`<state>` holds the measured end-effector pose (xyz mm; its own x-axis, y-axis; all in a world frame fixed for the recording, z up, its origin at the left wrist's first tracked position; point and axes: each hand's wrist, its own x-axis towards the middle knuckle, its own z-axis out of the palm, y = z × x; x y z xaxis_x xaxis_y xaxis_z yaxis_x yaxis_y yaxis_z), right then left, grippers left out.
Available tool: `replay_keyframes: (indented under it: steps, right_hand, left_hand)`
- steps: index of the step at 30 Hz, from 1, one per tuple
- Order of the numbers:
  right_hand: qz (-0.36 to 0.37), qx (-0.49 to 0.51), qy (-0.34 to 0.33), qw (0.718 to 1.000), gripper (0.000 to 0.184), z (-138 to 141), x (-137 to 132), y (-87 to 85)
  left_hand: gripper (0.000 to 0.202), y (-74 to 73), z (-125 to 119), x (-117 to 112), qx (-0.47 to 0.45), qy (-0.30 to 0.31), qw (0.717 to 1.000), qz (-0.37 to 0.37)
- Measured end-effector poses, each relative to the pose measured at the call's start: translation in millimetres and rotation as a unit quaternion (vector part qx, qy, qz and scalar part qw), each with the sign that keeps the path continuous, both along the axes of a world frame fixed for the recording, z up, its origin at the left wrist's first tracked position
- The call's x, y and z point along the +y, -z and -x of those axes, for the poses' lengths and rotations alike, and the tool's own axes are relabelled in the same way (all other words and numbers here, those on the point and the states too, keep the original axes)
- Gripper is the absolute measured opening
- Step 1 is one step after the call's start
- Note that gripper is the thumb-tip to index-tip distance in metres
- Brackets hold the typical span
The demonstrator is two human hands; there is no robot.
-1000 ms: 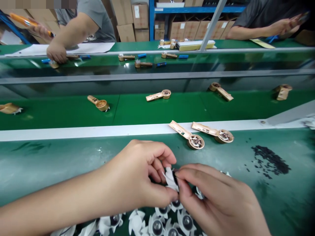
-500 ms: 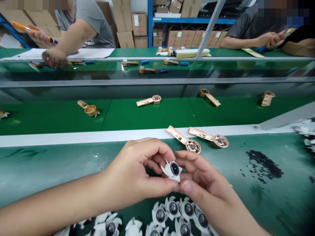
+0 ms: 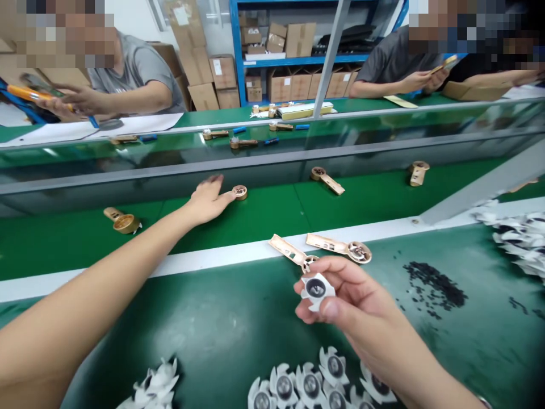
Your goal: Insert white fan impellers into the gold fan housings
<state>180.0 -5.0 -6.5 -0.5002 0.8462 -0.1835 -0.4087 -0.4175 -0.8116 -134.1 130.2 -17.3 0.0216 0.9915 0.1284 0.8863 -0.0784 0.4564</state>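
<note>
The right hand [image 3: 351, 298] pinches a white plastic fan [image 3: 315, 289] between thumb and fingertips, holding it above the green desk [image 3: 179, 335]. The fan has curved white blades around a dark round center with a pale middle, and that face is turned up toward the camera. The left hand [image 3: 208, 199] is stretched out to the left of the fan, fingers extended and loosely spread, with the fingertips at a round gold part [image 3: 239, 192] on the green belt [image 3: 264, 216]. Two long gold handles [image 3: 336, 243] lie just beyond the fan, on a white strip [image 3: 213, 258]. A group of matching fans [image 3: 306, 386] lies on the desk nearer the person, and small black bits [image 3: 434, 289] lie to the fan's right.
</note>
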Motion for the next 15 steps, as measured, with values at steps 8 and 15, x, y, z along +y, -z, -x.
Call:
replay_keyframes:
  steps: [8, 15]
  right_hand:
    - [0.026, -0.057, 0.06, 0.996, 0.039, 0, -1, -5.5]
    - [0.026, -0.111, 0.096, 0.989, 0.043, 5, -12, -15.2]
  left_hand:
    - [0.023, -9.9, -1, -12, 0.119, 0.031, 0.989, 0.086]
    - [0.023, -38.3, -81, -106, 0.019, 0.172, 0.984, 0.051]
